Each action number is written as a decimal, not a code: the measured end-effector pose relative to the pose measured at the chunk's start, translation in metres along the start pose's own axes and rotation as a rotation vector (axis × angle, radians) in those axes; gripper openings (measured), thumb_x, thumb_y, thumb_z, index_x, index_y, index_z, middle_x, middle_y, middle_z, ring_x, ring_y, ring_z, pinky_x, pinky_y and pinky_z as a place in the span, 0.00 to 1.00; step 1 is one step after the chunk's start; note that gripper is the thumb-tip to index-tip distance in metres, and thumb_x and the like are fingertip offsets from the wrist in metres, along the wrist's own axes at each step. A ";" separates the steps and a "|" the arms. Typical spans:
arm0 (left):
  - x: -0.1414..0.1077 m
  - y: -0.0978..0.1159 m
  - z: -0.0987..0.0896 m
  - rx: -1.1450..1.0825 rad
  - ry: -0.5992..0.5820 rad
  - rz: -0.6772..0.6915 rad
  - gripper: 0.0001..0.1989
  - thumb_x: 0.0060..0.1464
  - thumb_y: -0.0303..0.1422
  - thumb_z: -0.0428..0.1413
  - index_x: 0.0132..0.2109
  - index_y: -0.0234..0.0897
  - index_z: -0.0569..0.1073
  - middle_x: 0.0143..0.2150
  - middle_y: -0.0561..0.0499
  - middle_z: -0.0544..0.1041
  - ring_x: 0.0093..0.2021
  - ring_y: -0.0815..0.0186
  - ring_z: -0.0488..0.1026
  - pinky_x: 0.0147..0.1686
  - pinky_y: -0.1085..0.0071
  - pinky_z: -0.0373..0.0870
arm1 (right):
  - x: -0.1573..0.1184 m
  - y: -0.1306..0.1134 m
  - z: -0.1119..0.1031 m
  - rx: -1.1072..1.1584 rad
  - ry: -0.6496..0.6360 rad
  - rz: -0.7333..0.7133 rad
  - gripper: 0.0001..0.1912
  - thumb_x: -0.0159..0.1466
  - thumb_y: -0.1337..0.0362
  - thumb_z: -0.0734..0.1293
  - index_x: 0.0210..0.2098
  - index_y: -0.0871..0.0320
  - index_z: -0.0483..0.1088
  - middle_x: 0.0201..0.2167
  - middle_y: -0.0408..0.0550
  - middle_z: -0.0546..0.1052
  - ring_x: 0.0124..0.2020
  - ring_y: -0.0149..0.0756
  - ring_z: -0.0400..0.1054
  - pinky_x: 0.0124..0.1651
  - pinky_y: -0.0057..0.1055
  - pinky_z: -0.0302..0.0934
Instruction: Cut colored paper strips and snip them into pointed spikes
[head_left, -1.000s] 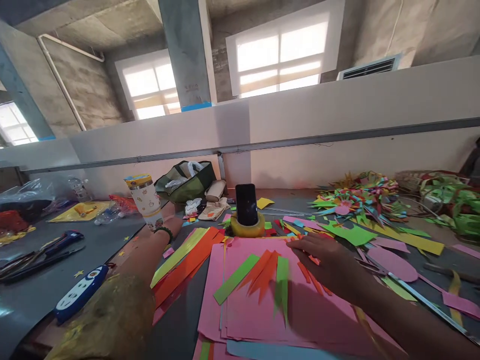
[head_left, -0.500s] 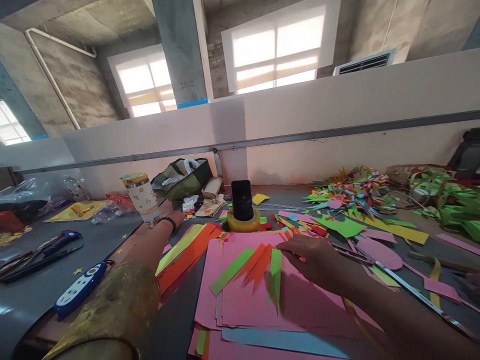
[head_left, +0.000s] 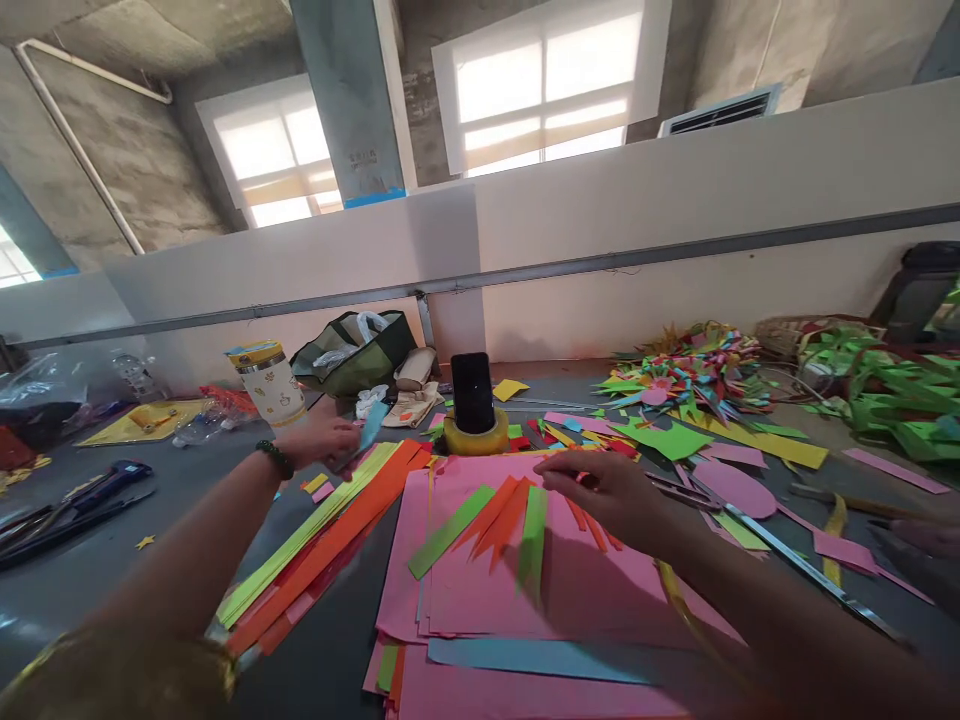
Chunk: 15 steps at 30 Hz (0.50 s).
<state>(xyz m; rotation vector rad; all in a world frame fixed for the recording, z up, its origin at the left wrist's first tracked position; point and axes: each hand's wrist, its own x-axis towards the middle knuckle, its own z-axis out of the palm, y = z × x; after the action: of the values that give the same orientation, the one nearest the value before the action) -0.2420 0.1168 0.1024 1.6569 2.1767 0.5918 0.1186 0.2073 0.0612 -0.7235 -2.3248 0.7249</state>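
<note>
My left hand is closed on a small light-blue paper strip that sticks up past its fingers, near the patterned tumbler. My right hand hovers low over the pink paper sheets, fingers curled together; what they hold, if anything, is hidden. Notched orange strips fan out on the pink stack, with green strips on either side. More orange slivers lie partly beneath my right hand. Long yellow and orange strips lie left of the stack.
A black phone leans upright in a yellow tape roll behind the stack. Scissors and a metal ruler lie to the right. A colourful heap of cut paper and a green bag stand farther back.
My left hand has come back from beside the tumbler and now has the light-blue strip. The blue-and-white object under my left arm is out of sight. My right hand has barely shifted.
</note>
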 end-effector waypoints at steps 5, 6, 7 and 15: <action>-0.037 0.072 0.043 -0.231 -0.512 0.182 0.10 0.51 0.38 0.52 0.26 0.38 0.69 0.23 0.53 0.73 0.21 0.67 0.72 0.22 0.73 0.67 | -0.005 -0.017 0.002 0.396 -0.153 0.115 0.24 0.61 0.48 0.62 0.49 0.58 0.69 0.45 0.53 0.75 0.43 0.39 0.71 0.41 0.33 0.65; -0.042 0.086 0.052 -0.304 -0.597 0.249 0.12 0.52 0.39 0.52 0.25 0.38 0.68 0.22 0.54 0.72 0.21 0.68 0.71 0.22 0.73 0.66 | -0.006 -0.019 0.003 0.457 -0.186 0.147 0.25 0.61 0.47 0.62 0.50 0.59 0.68 0.44 0.53 0.75 0.42 0.38 0.71 0.40 0.33 0.65; -0.046 0.099 0.060 -0.340 -0.642 0.316 0.12 0.53 0.40 0.52 0.26 0.38 0.67 0.22 0.54 0.72 0.22 0.68 0.71 0.23 0.74 0.66 | -0.007 -0.021 0.004 0.497 -0.215 0.177 0.26 0.59 0.47 0.64 0.49 0.60 0.68 0.41 0.52 0.76 0.39 0.37 0.72 0.38 0.32 0.66; -0.035 0.104 0.102 -0.681 -0.754 0.318 0.16 0.53 0.46 0.55 0.36 0.36 0.67 0.32 0.47 0.78 0.27 0.67 0.76 0.28 0.73 0.69 | -0.004 -0.011 0.002 0.557 -0.217 0.273 0.19 0.51 0.50 0.71 0.26 0.62 0.71 0.17 0.41 0.73 0.17 0.25 0.65 0.22 0.23 0.61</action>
<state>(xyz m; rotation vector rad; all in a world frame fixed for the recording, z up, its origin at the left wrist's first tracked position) -0.0957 0.1195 0.0701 1.4923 1.0356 0.5716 0.1161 0.1964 0.0655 -0.7296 -2.0628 1.5604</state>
